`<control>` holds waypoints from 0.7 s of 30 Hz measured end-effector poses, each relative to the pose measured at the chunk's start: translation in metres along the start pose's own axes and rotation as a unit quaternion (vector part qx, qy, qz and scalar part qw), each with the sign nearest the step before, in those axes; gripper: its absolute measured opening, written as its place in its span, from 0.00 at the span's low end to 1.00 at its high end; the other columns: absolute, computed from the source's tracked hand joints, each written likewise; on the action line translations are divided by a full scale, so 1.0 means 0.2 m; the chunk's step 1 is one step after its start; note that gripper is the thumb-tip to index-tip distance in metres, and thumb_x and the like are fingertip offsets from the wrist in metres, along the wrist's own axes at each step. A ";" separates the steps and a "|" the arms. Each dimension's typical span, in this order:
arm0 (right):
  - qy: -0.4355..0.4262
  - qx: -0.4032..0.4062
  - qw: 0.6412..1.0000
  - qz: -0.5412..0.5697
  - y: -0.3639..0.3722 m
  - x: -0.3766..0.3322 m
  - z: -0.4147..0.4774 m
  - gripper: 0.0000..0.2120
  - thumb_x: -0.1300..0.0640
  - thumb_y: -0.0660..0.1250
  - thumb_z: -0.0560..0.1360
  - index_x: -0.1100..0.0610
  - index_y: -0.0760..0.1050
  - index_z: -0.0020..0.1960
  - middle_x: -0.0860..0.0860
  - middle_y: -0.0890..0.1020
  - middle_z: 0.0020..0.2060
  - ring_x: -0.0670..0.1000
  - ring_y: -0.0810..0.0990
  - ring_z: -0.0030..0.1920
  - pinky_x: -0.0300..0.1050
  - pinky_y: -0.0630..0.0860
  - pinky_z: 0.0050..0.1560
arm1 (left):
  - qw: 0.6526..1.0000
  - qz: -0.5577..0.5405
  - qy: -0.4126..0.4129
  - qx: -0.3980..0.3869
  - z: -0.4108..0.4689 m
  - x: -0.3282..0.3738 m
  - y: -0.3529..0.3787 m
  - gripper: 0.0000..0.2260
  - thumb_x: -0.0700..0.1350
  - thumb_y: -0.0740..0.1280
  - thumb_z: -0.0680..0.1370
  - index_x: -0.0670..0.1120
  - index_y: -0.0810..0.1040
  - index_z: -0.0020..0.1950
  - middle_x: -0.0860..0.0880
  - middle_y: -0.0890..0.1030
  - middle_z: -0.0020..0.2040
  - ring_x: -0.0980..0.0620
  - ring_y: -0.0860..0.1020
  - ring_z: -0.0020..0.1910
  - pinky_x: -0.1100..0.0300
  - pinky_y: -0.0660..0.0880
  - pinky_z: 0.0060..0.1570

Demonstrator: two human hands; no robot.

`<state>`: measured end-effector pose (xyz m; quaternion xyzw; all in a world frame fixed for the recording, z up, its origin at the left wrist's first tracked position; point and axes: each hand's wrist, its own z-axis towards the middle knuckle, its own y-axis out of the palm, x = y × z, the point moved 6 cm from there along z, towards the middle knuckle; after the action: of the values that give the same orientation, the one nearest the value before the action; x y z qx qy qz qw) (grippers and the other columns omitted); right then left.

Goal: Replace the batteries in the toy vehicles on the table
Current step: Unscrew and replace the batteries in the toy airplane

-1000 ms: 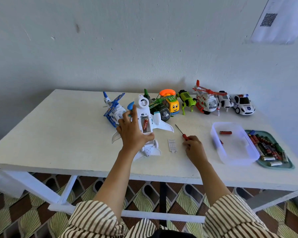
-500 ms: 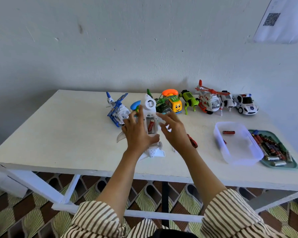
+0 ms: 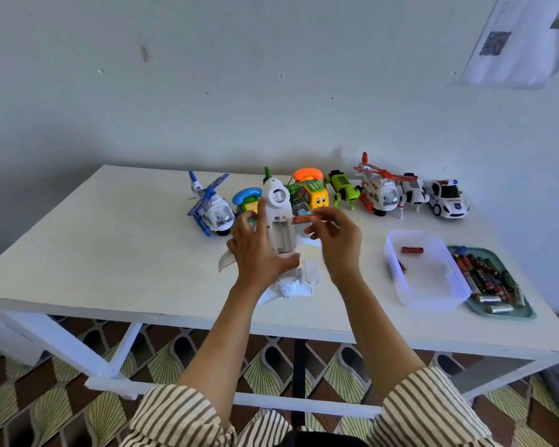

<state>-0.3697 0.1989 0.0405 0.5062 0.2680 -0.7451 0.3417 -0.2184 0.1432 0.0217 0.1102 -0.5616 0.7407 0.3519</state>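
Note:
My left hand point(image 3: 255, 250) grips the white toy plane point(image 3: 279, 217), belly up and tilted nose-up over the table, its battery bay open and bare. Just right of the bay, my right hand point(image 3: 334, 240) pinches a red battery point(image 3: 304, 218) by its fingertips. The plane's small white battery cover point(image 3: 313, 273) lies on the table beside the tail. The screwdriver is hidden behind my right hand.
Toys line the back of the white table point(image 3: 110, 253): a blue helicopter point(image 3: 210, 209), phone cars point(image 3: 310, 191), a green robot point(image 3: 342, 188), a red-white helicopter point(image 3: 380, 193), a police car point(image 3: 447, 198). A clear tub point(image 3: 433, 291) holding red batteries and a green battery tray point(image 3: 510, 312) sit at right.
My right hand left the screwdriver on the table, reached into the plane's bay and pulled the red battery out to the right. My left hand tipped the plane up more.

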 end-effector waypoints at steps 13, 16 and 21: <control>0.109 0.294 0.944 -0.104 -1.30 0.26 0.03 0.06 0.64 0.68 0.74 0.61 0.80 0.50 0.52 0.82 0.39 0.40 0.79 0.35 0.33 0.77 0.41 | 0.997 -0.064 0.016 -0.035 -0.13 0.62 0.40 0.53 0.59 0.69 0.55 0.53 0.52 0.78 0.44 0.61 0.67 0.45 0.59 0.63 0.56 0.51 0.50; 0.145 0.279 0.923 -0.222 -1.51 0.36 -0.02 0.07 0.62 0.67 0.75 0.62 0.81 0.51 0.56 0.83 0.44 0.53 0.80 0.43 0.35 0.72 0.41 | 0.999 -0.043 -0.001 -0.017 -0.13 0.70 0.47 0.53 0.58 0.70 0.55 0.51 0.54 0.78 0.42 0.61 0.67 0.48 0.57 0.61 0.55 0.51 0.49; 0.127 0.172 0.923 -0.322 -1.63 0.51 -0.03 0.08 0.64 0.68 0.74 0.62 0.82 0.52 0.59 0.84 0.47 0.58 0.81 0.47 0.43 0.75 0.49 | 1.000 0.021 -0.018 0.009 -0.10 0.75 0.53 0.51 0.53 0.78 0.58 0.49 0.58 0.77 0.41 0.64 0.66 0.40 0.63 0.61 0.50 0.59 0.52</control>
<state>-0.6470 0.3810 -0.0404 0.5339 0.3255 -0.7790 -0.0452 -0.3907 0.2086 0.0183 0.1146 -0.5633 0.7508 0.3254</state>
